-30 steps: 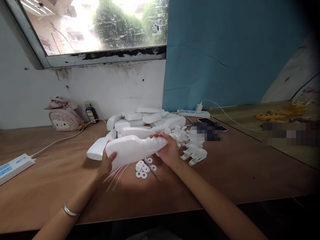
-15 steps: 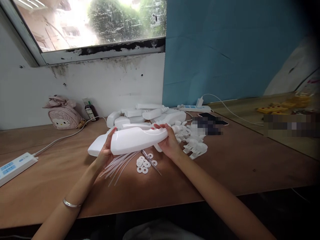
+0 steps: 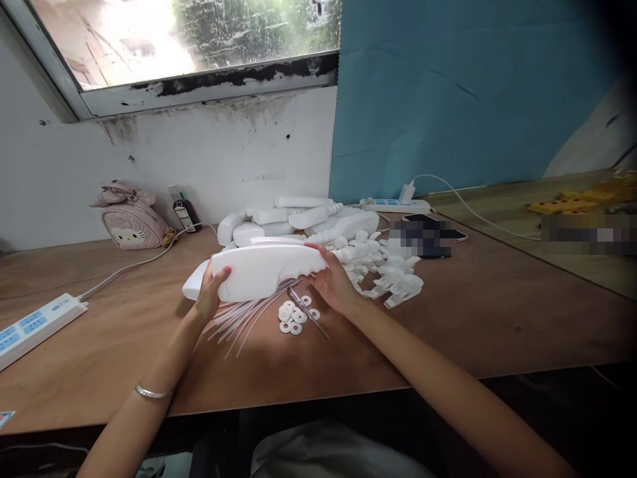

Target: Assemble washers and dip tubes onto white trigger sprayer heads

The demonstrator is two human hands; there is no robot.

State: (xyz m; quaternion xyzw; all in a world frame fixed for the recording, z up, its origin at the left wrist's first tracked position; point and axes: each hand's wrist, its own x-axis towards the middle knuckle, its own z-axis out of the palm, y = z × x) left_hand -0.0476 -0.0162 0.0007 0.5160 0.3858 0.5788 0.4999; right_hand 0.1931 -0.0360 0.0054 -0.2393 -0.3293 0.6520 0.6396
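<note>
Above the table I hold a white plastic bottle (image 3: 249, 273) on its side. Its wide end is in my left hand (image 3: 212, 289), thumb against the near face. Around the narrower end, which has wavy finger notches, my right hand (image 3: 333, 279) is closed; the tip there is hidden. Below the bottle lie thin, pale plastic tubes (image 3: 243, 322), fanned out, and a small pile of white ring washers (image 3: 291, 317). A thin screwdriver-like tool (image 3: 307, 311) rests across the washers. Beyond my right hand is a heap of white plastic spray heads (image 3: 393, 275).
More white bottles (image 3: 271, 216) are piled at the back by the wall. A pink bag (image 3: 132, 222) and a dark small bottle (image 3: 185, 212) stand back left. Power strips (image 3: 37, 325) with cables lie left and back right, near a phone (image 3: 438, 228).
The held bottle has been turned about its length, so its flat side and notched grip edge now show. My left thumb now lies on its near face. The view has shifted slightly.
</note>
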